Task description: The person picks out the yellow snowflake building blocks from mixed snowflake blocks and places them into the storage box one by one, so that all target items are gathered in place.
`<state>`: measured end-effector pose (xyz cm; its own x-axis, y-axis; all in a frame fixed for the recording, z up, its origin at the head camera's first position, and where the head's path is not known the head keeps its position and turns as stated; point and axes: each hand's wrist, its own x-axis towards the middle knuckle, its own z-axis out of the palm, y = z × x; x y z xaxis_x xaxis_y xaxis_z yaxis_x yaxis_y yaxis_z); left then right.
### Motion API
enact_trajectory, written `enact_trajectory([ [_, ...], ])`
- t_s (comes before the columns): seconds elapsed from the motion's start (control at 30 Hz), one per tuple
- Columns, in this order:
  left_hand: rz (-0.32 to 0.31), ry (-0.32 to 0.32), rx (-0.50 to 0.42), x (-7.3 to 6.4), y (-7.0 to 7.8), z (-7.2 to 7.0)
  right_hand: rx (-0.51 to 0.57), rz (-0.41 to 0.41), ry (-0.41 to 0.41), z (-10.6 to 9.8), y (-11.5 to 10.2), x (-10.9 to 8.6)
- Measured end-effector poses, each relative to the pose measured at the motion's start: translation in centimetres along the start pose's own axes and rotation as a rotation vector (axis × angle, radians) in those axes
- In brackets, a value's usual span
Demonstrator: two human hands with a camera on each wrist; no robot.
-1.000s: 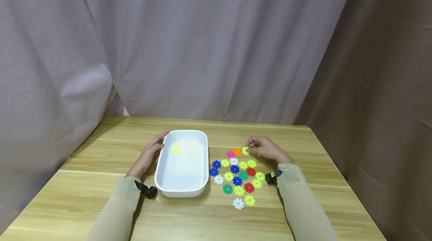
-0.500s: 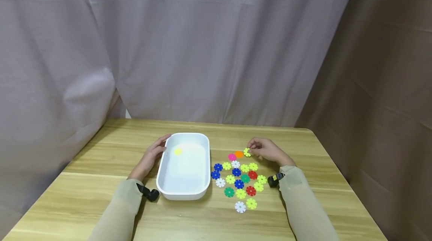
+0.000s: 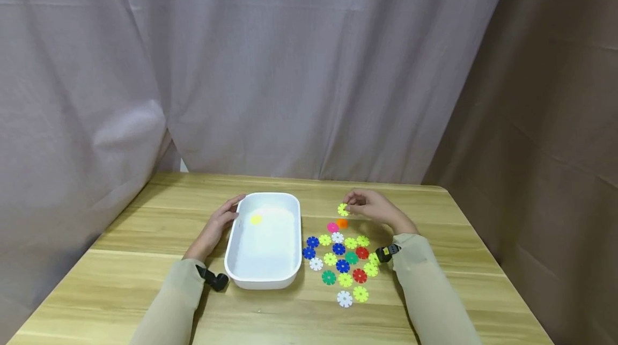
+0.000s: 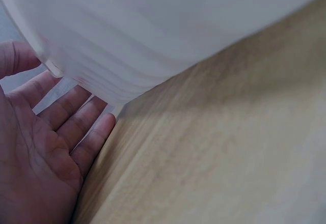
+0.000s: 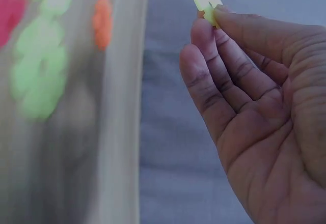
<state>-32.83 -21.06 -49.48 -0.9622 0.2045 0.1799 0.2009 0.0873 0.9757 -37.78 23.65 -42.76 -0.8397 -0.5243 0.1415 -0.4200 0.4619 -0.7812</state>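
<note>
1. Behind everything hangs a grey fabric curtain (image 3: pixel 251 66), creased at the left.
2. In front of it lies the pale wood-grain tabletop (image 3: pixel 289 321).
3. On the tabletop stands a white, rectangular, round-cornered tray (image 3: pixel 263 284), probably plastic; it looks stiff and fairly light, easiest steadied by rim or wall.
4. The left hand (image 3: pixel 215 227) rests against the tray's left side, thumb by the rim, fingers extended and slightly spread along the outer wall rather than wrapped round it.
5. The right hand (image 3: pixel 376 209) is beyond the scattered discs, pinching one between thumb and index; its other fingers bend loosely and hold nothing.
6. That held piece, a thin yellow-green notched disc (image 3: pixel 342 210), appears raised above the tabletop, near a flat orange disc (image 3: pixel 342 224) and a pink disc (image 3: pixel 333 227). It should be very light, fairly stiff and smooth enough to slip; an edge pinch suits it, with the notches likely giving some purchase.
7. Blue, green, red, white and more yellow-green discs (image 3: pixel 345 280) lie right of the tray; one yellow disc (image 3: pixel 256 219) is inside it.
</note>
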Motion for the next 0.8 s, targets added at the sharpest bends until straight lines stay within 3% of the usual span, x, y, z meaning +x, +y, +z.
enact_trajectory([
  [0.37,-0.014,0.007,0.014,0.1,-0.3,0.2,-0.029,-0.067,-0.094,2.0,-3.1,4.1],
  [0.8,0.002,0.006,0.009,0.2,-0.4,-0.1,-0.072,-0.144,-0.222,6.2,-7.0,8.6],
])
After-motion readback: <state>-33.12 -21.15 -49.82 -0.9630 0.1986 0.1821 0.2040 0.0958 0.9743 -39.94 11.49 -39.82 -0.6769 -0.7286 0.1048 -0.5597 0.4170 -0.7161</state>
